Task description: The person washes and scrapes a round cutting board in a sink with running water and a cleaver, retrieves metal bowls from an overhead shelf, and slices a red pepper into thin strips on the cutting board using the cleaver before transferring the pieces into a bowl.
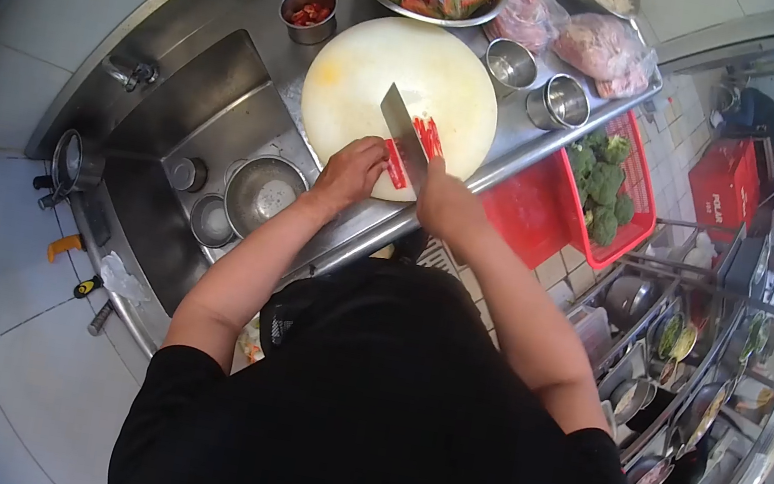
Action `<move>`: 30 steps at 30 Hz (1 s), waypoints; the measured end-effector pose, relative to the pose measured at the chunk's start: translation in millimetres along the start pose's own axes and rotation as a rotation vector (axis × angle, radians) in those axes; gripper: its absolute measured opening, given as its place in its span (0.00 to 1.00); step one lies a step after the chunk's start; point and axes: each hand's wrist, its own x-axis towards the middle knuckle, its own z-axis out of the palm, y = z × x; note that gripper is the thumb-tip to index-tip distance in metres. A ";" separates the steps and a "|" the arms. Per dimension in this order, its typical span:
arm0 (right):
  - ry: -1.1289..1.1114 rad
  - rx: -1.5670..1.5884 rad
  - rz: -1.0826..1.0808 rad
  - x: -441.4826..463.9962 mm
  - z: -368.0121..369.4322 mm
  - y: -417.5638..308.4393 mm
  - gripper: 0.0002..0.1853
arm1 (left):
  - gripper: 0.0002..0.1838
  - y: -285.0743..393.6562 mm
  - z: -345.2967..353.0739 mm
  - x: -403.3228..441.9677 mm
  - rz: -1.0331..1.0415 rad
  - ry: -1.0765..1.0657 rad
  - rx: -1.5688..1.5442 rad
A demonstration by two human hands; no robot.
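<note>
My right hand (pixel 446 201) grips a cleaver (pixel 401 125), its broad blade standing over a round white cutting board (pixel 361 86). On the near side of the blade, the curled fingertips of my left hand (pixel 351 172) press down on a long red pepper piece (pixel 397 165). Cut red strips (pixel 428 135) lie on the board just beyond the blade, close to my right hand. The cleaver's handle is hidden inside my right fist.
Behind the board stand a metal cup of chopped red pieces (pixel 309 14) and a bowl of bagged peppers (pixel 423 13). Two steel cups (pixel 559 103) and bagged meat (pixel 600 48) sit rightward. Broccoli fills a red basket (pixel 651 208). A sink (pixel 231 75) lies left.
</note>
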 end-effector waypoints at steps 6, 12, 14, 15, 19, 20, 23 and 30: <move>-0.059 -0.005 0.028 -27.2 12.9 5.0 0.15 | 0.08 0.6 0.2 2.8 -0.055 0.062 0.111; -0.061 -0.030 -0.002 -2.2 -22.7 -16.8 0.16 | 0.08 -7.8 2.2 4.1 -0.048 0.023 0.098; -0.088 -0.023 0.015 -17.1 -21.0 -18.0 0.15 | 0.08 -6.0 1.1 4.2 -0.042 0.036 0.093; -0.085 0.001 0.041 -28.1 -10.6 -14.4 0.14 | 0.08 -6.0 1.9 4.6 -0.043 0.033 0.102; -0.021 0.032 0.051 -14.4 19.5 3.7 0.13 | 0.08 -7.7 3.8 4.1 -0.035 0.038 0.077; 0.035 0.039 -0.006 -9.8 13.9 1.7 0.13 | 0.08 -7.7 3.6 4.5 -0.023 0.028 0.078; -0.061 0.011 -0.006 -6.7 -21.4 -18.2 0.13 | 0.08 -5.4 3.8 7.8 -0.023 0.042 0.100; -0.012 0.075 0.066 -18.9 13.2 4.0 0.12 | 0.07 -6.8 5.6 6.3 0.006 0.077 0.117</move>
